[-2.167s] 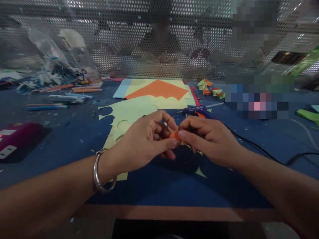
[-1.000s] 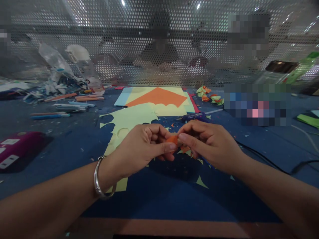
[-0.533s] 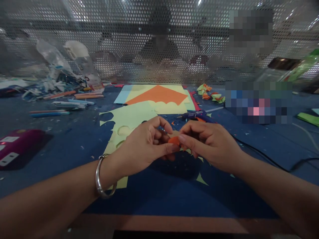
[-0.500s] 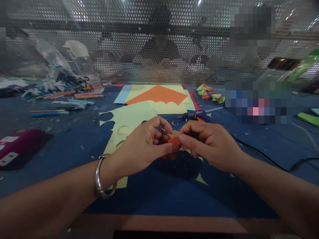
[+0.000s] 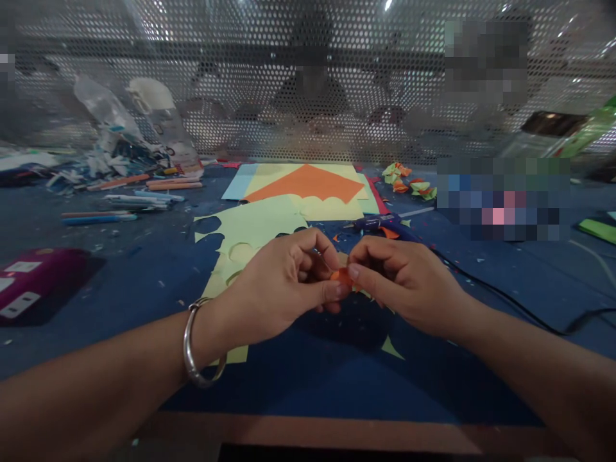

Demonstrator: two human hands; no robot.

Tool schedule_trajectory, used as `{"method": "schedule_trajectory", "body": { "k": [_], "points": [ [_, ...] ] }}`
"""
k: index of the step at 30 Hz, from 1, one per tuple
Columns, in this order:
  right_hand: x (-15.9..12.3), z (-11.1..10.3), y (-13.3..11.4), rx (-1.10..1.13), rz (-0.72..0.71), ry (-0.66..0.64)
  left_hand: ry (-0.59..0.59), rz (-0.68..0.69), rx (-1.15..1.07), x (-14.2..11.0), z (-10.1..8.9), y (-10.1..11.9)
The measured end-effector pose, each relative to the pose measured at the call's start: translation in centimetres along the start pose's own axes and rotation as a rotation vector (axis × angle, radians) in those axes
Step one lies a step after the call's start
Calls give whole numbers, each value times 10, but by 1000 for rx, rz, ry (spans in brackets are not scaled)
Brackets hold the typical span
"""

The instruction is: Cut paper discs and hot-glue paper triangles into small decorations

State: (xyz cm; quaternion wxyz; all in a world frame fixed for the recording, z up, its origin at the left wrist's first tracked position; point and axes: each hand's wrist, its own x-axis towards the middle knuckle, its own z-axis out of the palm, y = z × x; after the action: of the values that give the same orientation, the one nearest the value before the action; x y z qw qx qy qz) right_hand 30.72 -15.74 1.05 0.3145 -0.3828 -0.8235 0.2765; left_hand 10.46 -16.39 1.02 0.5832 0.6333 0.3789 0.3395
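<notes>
A small orange paper piece (image 5: 342,276) is pinched between my two hands above the dark blue table. My left hand (image 5: 283,282), with a silver bangle on its wrist, closes thumb and fingers on the left side of it. On the right side, my right hand (image 5: 399,276) grips it with thumb and forefinger. Fingers cover much of the piece, so its full shape is hidden. Under and beside my left hand lies a pale yellow-green paper sheet (image 5: 260,224) with round cut-outs. A blue glue gun (image 5: 378,222) rests just beyond my right hand.
Behind are stacked coloured sheets with an orange sheet (image 5: 308,184) on top. Crumpled paper flowers (image 5: 409,181) lie at the back right. A purple power strip (image 5: 38,279) and rolled paper sticks (image 5: 101,218) are on the left. A black cable (image 5: 500,295) runs right. A perforated metal screen (image 5: 231,83) stands behind.
Both hands keep their pinch on the orange paper piece, with small finger shifts; the left fingertips sit closer to it. The whole view has shifted slightly.
</notes>
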Motion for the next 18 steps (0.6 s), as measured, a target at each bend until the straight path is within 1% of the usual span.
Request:
{"method": "schedule_trajectory", "body": {
  "k": [3, 5, 7, 8, 10, 11, 12, 14, 16, 18],
  "points": [
    [0, -2, 0, -38, 5, 17, -15, -51, 32, -1, -1, 2],
    [1, -4, 1, -70, 30, 37, 1, -68, 82, 0, -6, 4],
    [3, -5, 3, -72, 83, 31, 77, -33, 192, 2, -16, 7],
    [4, -5, 4, -60, 112, 10, 125, 9, 281, 3, -22, 8],
    [4, -4, 6, -50, 157, -62, 178, 108, 530, 4, -36, 11],
    [5, -4, 6, -59, 166, -106, 173, 125, 679, 3, -42, 13],
    [4, -3, 6, -74, 170, -151, 159, 115, 805, 3, -48, 14],
    [4, -1, 6, -107, 170, -235, 86, 46, 974, 0, -56, 16],
    [3, 1, 6, -145, 162, -283, -6, -40, 1045, -2, -58, 18],
    [3, 1, 6, -191, 147, -300, -75, -105, 1062, -3, -56, 18]
  ]
}}
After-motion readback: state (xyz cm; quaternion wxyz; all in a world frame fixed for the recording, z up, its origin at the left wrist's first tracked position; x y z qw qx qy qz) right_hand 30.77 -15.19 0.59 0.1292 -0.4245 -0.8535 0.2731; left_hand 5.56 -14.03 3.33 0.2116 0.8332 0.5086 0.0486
